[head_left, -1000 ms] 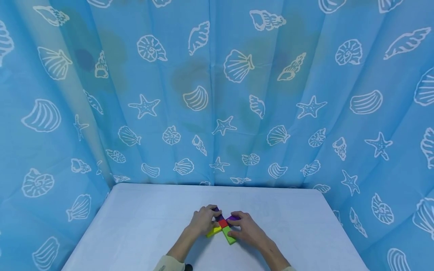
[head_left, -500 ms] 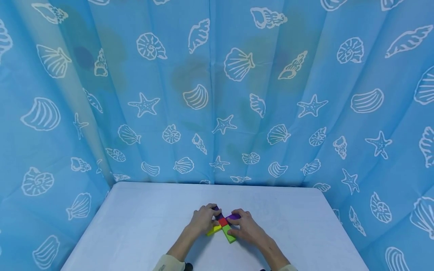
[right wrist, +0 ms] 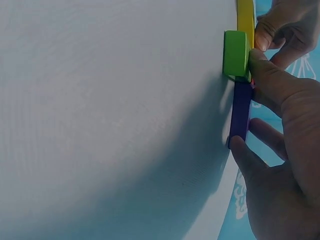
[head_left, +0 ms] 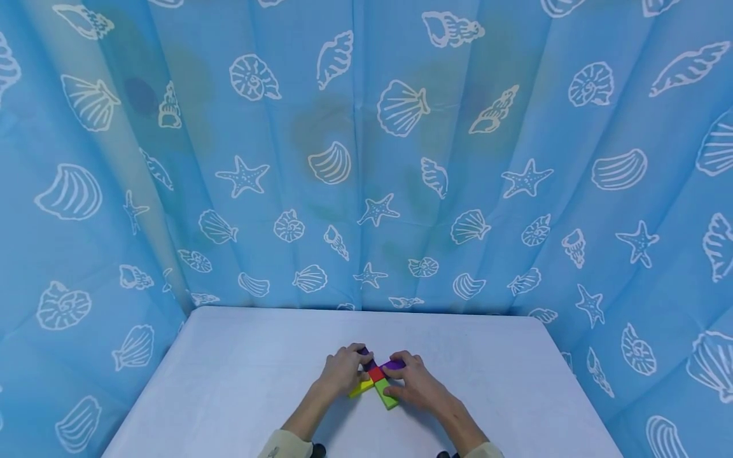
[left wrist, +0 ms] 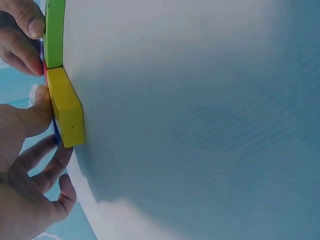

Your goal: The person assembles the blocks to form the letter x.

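Note:
Wooden blocks lie on the white table in a cross. A red block (head_left: 375, 374) is at the middle. A yellow block (left wrist: 67, 107) extends near left, a green block (right wrist: 236, 54) near right, a purple block (head_left: 394, 364) far right and a dark blue block (head_left: 368, 363) far left. My left hand (head_left: 342, 371) holds the dark blue block with curled fingers, its thumb touching the yellow block near the middle. With its thumb on the green block, my right hand (head_left: 419, 383) curls its fingers round the purple block. Fingers partly hide both far blocks.
The white table (head_left: 258, 362) spreads around the blocks and both forearms. Behind and beside it hangs a blue curtain (head_left: 355, 222) printed with white shells and starfish. Beige sleeves (head_left: 286, 444) show at the near edge.
Both hands stay on the blocks and the cross keeps its shape. The whole head view shifts slightly; the right hand's fingers may have shifted a little at the purple block.

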Action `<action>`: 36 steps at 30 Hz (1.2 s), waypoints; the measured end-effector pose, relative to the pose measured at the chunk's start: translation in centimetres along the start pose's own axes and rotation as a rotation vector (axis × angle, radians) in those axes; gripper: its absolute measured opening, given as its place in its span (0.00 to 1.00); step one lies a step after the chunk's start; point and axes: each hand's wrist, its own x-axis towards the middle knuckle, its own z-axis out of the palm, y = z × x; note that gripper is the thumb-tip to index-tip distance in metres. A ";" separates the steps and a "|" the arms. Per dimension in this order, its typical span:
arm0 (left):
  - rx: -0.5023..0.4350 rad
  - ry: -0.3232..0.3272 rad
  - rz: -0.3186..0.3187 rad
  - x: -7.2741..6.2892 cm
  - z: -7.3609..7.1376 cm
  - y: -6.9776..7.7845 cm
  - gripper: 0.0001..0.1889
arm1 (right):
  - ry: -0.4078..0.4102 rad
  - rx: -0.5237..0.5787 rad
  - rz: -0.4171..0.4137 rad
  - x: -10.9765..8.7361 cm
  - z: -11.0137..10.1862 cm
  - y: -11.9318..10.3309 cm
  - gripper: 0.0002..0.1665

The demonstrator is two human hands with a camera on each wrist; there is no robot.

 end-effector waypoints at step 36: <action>0.051 0.093 -0.016 -1.3 -0.2 0.0 0.27 | -0.029 0.043 -0.075 0.6 -0.4 0.3 0.30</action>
